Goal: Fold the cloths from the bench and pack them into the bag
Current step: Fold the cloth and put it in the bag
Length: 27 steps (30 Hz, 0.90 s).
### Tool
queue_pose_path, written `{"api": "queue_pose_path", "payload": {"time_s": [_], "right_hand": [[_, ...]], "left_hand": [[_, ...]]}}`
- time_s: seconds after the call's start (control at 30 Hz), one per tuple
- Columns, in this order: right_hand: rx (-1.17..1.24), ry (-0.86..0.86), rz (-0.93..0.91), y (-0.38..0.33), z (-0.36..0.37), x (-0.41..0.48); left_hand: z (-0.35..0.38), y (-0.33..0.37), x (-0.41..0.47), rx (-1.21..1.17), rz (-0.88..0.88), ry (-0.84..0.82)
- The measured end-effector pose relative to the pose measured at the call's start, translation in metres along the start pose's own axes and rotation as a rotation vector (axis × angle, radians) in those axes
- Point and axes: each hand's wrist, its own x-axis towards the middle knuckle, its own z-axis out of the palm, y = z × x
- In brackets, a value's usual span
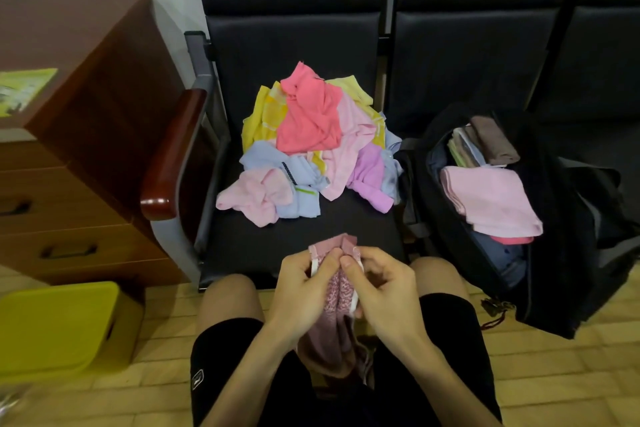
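— We've got the mauve cloth (329,343) in front of our knees, left hand (302,291) and right hand (386,289) each pinching its top edge, the rest hanging between our legs.

— And we see the loose pile (311,142) heaped on the worktop (346,224), with the black bag (557,270) open just beside it and a folded pink cloth (491,201) on top inside.
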Motion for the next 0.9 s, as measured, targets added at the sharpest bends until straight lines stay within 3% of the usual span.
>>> {"api": "queue_pose_path", "payload": {"time_s": [0.23,0.4,0.47,0.6,0.67,0.73,0.9], "right_hand": [[0.189,-0.22,0.163,-0.014,0.001,-0.003],[0.232,-0.315,0.252,-0.025,-0.003,0.002],[0.255,-0.244,0.229,-0.026,-0.005,0.004],[0.206,0.083,0.16,-0.007,-0.015,0.017],[0.173,0.145,0.19,0.012,-0.023,0.03],[0.182,0.062,0.262,0.03,-0.03,0.046],[0.331,-0.371,0.362,0.033,-0.043,0.078]], "left_hand": [[-0.007,0.008,-0.002,-0.056,0.093,-0.109],[-0.015,0.002,0.004,0.079,0.171,-0.171],[-0.017,0.002,0.007,0.106,0.178,-0.189],[-0.021,0.002,0.016,0.126,0.146,-0.186],[-0.023,0.01,0.02,0.129,0.141,-0.224],[-0.024,0.024,0.025,0.105,0.142,-0.29],[-0.036,0.062,0.034,0.166,0.181,-0.485]]}}
